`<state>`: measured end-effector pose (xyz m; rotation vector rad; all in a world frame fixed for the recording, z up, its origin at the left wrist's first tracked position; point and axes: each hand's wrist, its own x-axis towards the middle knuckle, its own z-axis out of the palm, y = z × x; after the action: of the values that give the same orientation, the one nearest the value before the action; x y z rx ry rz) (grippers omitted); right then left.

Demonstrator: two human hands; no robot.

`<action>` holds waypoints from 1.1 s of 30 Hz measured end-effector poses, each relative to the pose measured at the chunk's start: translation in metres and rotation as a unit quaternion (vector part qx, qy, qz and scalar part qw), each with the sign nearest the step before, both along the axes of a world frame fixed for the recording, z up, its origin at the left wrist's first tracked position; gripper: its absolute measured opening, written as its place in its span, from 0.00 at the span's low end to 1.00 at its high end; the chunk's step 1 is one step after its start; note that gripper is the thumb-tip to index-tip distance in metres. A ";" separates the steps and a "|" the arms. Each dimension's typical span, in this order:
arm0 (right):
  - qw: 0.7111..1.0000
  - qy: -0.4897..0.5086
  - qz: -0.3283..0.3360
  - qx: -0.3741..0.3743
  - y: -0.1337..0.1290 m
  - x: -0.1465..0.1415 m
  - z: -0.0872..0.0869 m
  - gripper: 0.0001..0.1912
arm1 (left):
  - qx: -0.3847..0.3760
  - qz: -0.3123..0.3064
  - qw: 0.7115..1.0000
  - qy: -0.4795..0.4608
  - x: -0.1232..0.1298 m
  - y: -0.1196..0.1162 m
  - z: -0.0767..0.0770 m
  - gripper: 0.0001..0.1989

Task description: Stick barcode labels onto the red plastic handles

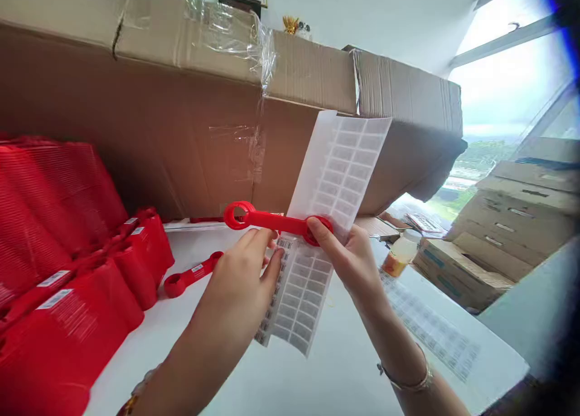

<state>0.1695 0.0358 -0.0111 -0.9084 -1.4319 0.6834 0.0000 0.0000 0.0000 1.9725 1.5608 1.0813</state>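
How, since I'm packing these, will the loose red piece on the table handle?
The loose piece is probably stiff: the held piece looks straight past the right hand. It's likely light, being slim, and its long bar should resist rolling.

The ring-ended piece (pixel 276 221) is plain red, the worktop (pixel 190 247) white, the large carton (pixel 190 144) brown; the label sheet (pixel 301 295) (translucent, really) shows a grid of pale grey rectangles.

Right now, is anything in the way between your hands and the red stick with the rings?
Nothing that I can see. The right hand's thumb is right on one ring of the red stick, and the left hand's fingers are close by its lower edge. The sticker sheet is behind it.
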 end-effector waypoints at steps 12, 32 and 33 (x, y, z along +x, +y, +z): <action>0.996 -0.036 -0.052 0.058 -0.005 -0.004 -0.004 0.18 | 0.073 0.001 0.997 -0.014 -0.007 0.006 0.003 0.04; 0.997 0.043 0.047 -0.041 0.003 0.002 0.002 0.17 | 0.077 0.024 0.955 -0.284 -0.009 -0.004 0.016 0.04; 0.996 0.050 0.055 -0.042 0.002 0.002 0.002 0.17 | 0.072 0.024 0.954 -0.289 -0.009 -0.003 0.017 0.04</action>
<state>0.1718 0.0375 -0.0089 -0.8526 -1.3794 0.8650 -0.0090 -0.0031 0.0170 1.4998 1.2377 1.6463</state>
